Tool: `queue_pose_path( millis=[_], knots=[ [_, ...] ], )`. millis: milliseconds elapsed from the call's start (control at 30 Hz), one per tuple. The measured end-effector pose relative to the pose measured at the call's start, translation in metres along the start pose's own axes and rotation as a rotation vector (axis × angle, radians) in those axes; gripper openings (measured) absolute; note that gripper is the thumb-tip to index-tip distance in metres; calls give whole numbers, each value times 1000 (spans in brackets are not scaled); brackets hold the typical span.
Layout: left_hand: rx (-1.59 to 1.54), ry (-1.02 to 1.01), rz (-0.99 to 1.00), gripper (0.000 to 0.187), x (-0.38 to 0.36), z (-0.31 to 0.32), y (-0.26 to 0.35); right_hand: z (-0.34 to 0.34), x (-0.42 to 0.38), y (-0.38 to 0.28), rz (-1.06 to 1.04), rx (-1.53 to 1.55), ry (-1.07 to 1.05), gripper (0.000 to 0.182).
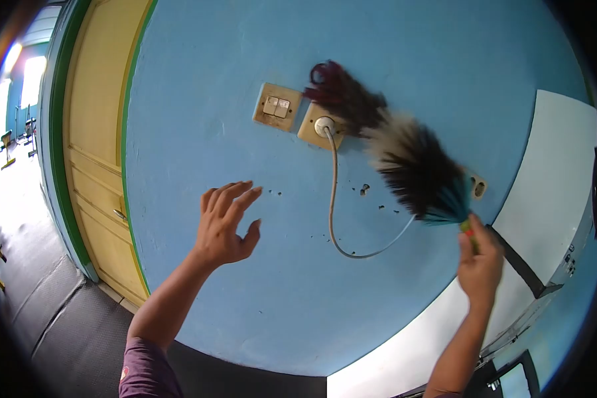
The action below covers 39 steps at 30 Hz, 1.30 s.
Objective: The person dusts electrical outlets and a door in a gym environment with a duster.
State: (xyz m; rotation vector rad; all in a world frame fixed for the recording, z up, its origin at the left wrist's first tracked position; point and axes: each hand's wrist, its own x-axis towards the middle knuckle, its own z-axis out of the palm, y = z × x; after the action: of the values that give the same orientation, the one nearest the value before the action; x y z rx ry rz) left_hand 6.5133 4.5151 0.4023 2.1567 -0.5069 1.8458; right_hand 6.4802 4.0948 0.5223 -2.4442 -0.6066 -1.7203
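Right of centre in the head view, the right hand [479, 262] is clenched around the handle of a feather duster [404, 156], whose blurred dark and white feathers slant up to the upper middle of the frame and touch a wall socket [320, 126]. A white cable [333, 199] hangs from that socket in a loop. Just left of it sits a light switch [276, 107] with 2 rockers. Left of centre, the left hand [224, 225] is released, fingers spread, holding nothing, near the blue wall [199, 66]. At the left edge stands a yellow door [96, 132].
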Motion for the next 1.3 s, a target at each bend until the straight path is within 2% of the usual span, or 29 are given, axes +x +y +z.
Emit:
queue_pose_path(
  millis=[67,167,233,367,467,567,633,700,767,800,933,967,1033,1100,1133,1233,1300],
  knots=[
    [0,-7,-25,62,-6,-9,-20,-24,6,-24,37,-46,-13,34],
    [-1,12,-41,62,-7,-17,-43,-35,0,-96,49,-123,3,35],
    [-45,18,-15,62,-11,-20,-57,-39,-18,-148,211,-189,-241,39],
    [-116,-44,23,65,0,-33,-85,-38,-58,-209,374,-165,-253,41],
    [-168,-29,112,66,11,-28,-102,-13,-69,-243,423,31,34,39],
    [-255,-48,128,67,21,-21,-102,22,-70,-284,640,33,-108,38],
    [-298,-49,159,68,26,-20,-101,41,-92,-306,720,132,-216,37],
    [-345,-70,192,68,27,-18,-106,60,-137,-321,743,107,-263,38],
    [-355,-82,219,67,25,-14,-114,94,-211,-330,700,256,-92,37],
    [-361,-82,215,67,22,-11,-118,105,-239,-344,795,376,-79,36],
    [-390,-114,189,67,15,-10,-114,144,-224,-391,1166,1004,52,27],
    [-387,-130,193,67,13,-12,-112,156,-210,-391,1176,1150,44,25],
    [-431,-103,184,69,16,-16,-110,175,-181,-396,1104,1147,-46,19],
    [-433,-94,186,69,21,-27,-111,178,-181,-425,1137,1197,-207,14],
    [-433,-76,175,69,23,-32,-115,183,-195,-441,1053,1165,-227,16],
    [-381,-58,138,68,19,-46,-137,184,-208,-454,852,952,-10,16],
    [-337,-68,114,67,12,-54,-150,202,-213,-440,1004,1035,19,11]
  ],
)
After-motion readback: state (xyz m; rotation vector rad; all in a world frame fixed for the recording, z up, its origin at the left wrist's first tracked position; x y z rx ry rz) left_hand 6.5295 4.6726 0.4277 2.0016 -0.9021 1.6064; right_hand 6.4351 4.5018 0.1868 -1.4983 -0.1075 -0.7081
